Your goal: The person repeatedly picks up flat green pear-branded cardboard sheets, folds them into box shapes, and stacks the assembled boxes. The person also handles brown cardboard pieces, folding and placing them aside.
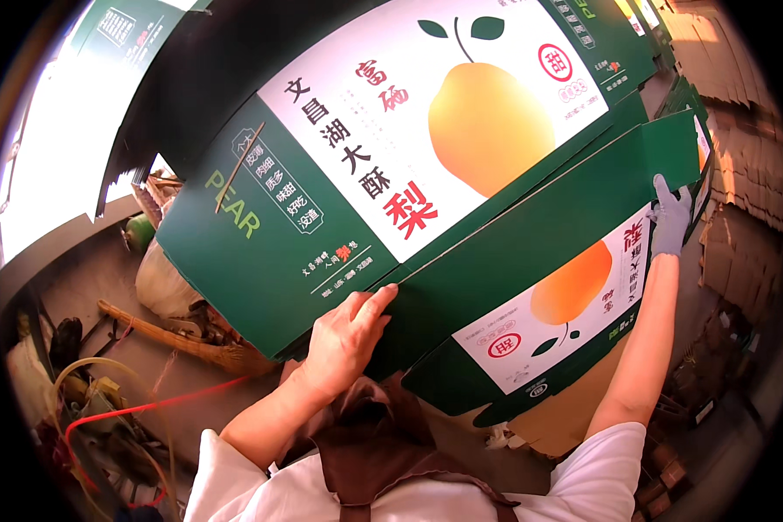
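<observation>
Brown corrugated cardboard sheets (739,244) stand stacked right of the pale-gloved right hand (670,219). Its fingers are spread on the right end of a long green cardboard carton (522,261). The left hand (344,341) has bent fingers at the left end; whether either hand pinches cannot be determined. Beyond lies a broad green-and-white pear-printed carton (383,148).
</observation>
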`<state>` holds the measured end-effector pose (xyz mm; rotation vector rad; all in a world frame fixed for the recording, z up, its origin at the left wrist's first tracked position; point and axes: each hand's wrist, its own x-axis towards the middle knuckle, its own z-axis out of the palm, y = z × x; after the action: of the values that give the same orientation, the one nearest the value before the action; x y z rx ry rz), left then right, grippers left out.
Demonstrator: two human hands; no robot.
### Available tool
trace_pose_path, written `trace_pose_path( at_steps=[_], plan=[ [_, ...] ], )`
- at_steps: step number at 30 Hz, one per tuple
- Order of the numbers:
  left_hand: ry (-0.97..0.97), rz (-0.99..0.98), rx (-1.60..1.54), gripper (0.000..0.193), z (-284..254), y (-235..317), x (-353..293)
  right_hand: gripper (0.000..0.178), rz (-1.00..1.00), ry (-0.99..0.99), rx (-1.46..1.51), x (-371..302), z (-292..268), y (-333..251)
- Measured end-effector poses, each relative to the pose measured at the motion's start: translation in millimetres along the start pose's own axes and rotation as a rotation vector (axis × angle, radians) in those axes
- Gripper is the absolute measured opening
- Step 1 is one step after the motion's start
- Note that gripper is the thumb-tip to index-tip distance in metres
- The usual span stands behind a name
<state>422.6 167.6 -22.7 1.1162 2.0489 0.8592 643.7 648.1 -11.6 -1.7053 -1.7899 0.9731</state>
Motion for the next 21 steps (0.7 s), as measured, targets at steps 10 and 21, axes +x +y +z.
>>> trace_pose_path(
  at_steps=[10, 21],
  plan=[
    [0.012, 0.13, 0.086, 0.063, 16.0, -25.8, 5.2, 0.049, -0.012, 0.003, -0.066, 12.2, 6.1, 11.8],
    [0.029, 0.136, 0.078, 0.057, 16.4, -30.3, 14.1, 0.021, -0.022, -0.004, -0.032, 18.8, 17.6, 7.8]
  ],
)
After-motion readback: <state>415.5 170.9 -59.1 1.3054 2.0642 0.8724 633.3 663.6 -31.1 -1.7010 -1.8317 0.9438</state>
